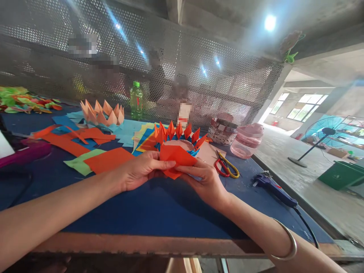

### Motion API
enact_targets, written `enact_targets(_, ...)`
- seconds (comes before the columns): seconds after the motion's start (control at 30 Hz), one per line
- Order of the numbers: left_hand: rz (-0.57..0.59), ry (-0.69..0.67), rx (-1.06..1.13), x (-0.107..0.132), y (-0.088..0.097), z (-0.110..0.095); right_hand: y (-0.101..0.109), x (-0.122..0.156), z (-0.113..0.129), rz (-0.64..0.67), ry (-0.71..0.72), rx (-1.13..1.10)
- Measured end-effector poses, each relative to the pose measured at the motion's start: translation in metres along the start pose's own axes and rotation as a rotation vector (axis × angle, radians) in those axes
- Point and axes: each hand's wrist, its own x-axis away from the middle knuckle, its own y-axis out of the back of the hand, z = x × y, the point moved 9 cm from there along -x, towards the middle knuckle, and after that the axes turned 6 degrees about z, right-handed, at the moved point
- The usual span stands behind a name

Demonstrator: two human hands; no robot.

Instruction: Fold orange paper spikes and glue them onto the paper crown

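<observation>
Fingers of the left hand (140, 171) curl behind a piece of orange paper (175, 153), the thumb laid across its front, so the sheet is pinched between them. The right hand (209, 182) grips the same piece at its lower right, its fingertips close to the left thumb; how its hidden fingers lie cannot be told. The paper is held up above the front part of the blue table (136, 214), and the step in hand looks like folding or creasing it. Carrying on with that would seem to call for lining up the edges, then pressing firmly along the bend without letting the sheet slip. Just behind the hands stands a ring of orange and blue folded points (179, 130), partly covered by the held paper. To the left lie a loose orange sheet (106, 159) and a light green sheet (79, 163), with a peach folded ring (102, 118) farther back near a green-capped bottle (136, 100). On the right are scissors (223, 170) with red and yellow handles, a blue glue gun (275, 190), a patterned basket (222, 132) and, beside it, a pink tub (247, 139). Beyond the table, a fan (328, 131) stands on the floor.
</observation>
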Motion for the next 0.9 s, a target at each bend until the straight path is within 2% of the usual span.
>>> enact_targets(0.27,-0.095,-0.023,0.051,0.002,0.007,-0.003,0.013,-0.001,0.001,-0.081,-0.066,0.030)
enact_targets(0.6,-0.006,-0.003,0.045,0.006,-0.005,-0.001,0.014,0.001,-0.009,-0.121,-0.228,0.085)
enact_targets(0.9,0.034,-0.059,-0.051,0.006,-0.013,-0.005,0.014,0.002,-0.011,-0.143,-0.257,0.036)
